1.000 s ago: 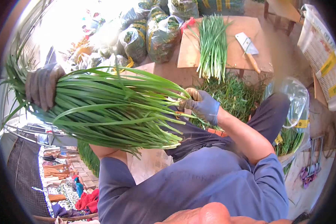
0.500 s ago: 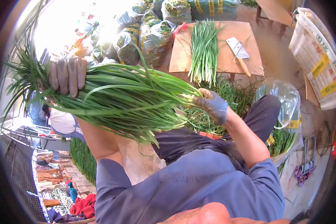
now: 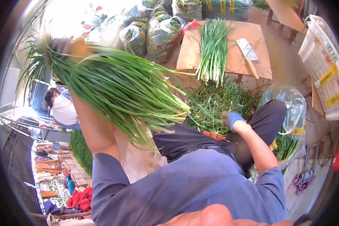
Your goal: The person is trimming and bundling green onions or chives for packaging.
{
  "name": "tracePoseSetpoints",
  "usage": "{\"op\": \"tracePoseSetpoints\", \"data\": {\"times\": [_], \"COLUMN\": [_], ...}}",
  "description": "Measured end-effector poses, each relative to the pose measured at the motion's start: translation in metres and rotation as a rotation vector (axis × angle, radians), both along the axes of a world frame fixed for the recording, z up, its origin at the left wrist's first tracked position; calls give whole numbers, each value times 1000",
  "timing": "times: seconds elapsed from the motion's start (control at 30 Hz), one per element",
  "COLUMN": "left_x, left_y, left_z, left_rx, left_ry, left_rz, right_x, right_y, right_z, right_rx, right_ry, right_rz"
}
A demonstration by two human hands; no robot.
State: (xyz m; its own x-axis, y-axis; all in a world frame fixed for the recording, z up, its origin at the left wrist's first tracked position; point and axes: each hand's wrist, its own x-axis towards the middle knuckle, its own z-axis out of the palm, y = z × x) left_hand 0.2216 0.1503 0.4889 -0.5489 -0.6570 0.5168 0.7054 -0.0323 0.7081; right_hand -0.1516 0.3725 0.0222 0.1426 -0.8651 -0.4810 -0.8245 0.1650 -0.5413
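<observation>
A large bunch of garlic chives point(image 3: 128, 88) is raised at the left, its pale stem ends fanning toward the lower right. My gloved left hand point(image 3: 66, 48) is closed around its leafy end, partly blurred by glare. Low over a pile of loose green trimmings point(image 3: 218, 101) is my right hand point(image 3: 232, 120), in a blue and grey glove. Motion smears its fingers, and I cannot tell whether they hold anything. Beyond the pile, a second bunch of chives point(image 3: 213, 49) lies on a wooden board point(image 3: 248, 32), beside a cleaver point(image 3: 248, 51) with a wooden handle.
Stuffed plastic bags of greens point(image 3: 164, 35) stand behind the board. At the right are a printed white crate point(image 3: 324, 60) and an open clear bag point(image 3: 290, 109) with chives in it. Another person point(image 3: 64, 107) bends at the far left, near a row of greens point(image 3: 81, 150).
My right hand has let go of the stem ends and dropped down over the trimmings. My left hand has lifted the bunch slightly, and its stems now hang lower and looser.
</observation>
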Motion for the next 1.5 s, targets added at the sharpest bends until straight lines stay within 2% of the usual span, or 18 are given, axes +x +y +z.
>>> {"op": "tracePoseSetpoints", "data": {"times": [0.07, 0.1, 0.17, 0.23, 0.33, 0.43, 0.5, 0.53, 0.57, 0.6, 0.67, 0.73, 0.83, 0.97, 1.17, 1.33, 1.37, 1.5], "left_x": [-8, -23, -3, -8, -35, -45, -57, -60, -63, -67, -71, -83, -82, -89, -86, -94, -94, -98], "left_y": [3, 2, -15, -13, 12, 21, 40, 40, 38, 37, 45, 50, 44, 48, 45, 48, 51, 59], "left_z": [1, -2, 0, -4, -8, -7, -11, -13, -14, -14, -14, -16, -15, -17, -16, -21, -21, -24], "left_rx": [37, 0, 25, 63, 78, 77, 106, 92, 75, 53, 24, 44, 44, 78, 66, 121, 100, 60], "left_ry": [9, 59, 75, 110, 177, 217, 223, 230, 238, 247, 232, 304, 337, 387, 365, 326, 294, 219], "left_rz": [142, -162, -156, -168, -194, -201, -124, -169, -218, -267, -144, -98, -214, -231, -203, -310, -252, -149], "right_x": [3, 6, 30, 55, 77, 70, 72, 71, 67, 66, 68, 64, 59, 52, 47, 47, 48, 38], "right_y": [17, 21, 9, -3, -32, -40, -40, -38, -36, -33, -24, -26, -39, -45, -58, -65, -67, -77], "right_z": [2, 22, 76, 129, 145, 152, 150, 148, 146, 150, 162, 159, 158, 174, 170, 183, 185, 210], "right_rx": [-49, -77, -565, -341, -464, -1222, -1147, -1107, -1289, -1341, -1439, -1401, -1312, -987, -1005, -775, -698, -1066], "right_ry": [113, 173, -236, -1050, -1295, -617, -733, -784, -502, -448, -352, -449, -634, -843, -733, -923, -988, -160], "right_rz": [238, 353, 97, -317, -574, -680, -634, -618, -509, -490, -446, -367, -292, -265, -65, 43, 75, 388]}}
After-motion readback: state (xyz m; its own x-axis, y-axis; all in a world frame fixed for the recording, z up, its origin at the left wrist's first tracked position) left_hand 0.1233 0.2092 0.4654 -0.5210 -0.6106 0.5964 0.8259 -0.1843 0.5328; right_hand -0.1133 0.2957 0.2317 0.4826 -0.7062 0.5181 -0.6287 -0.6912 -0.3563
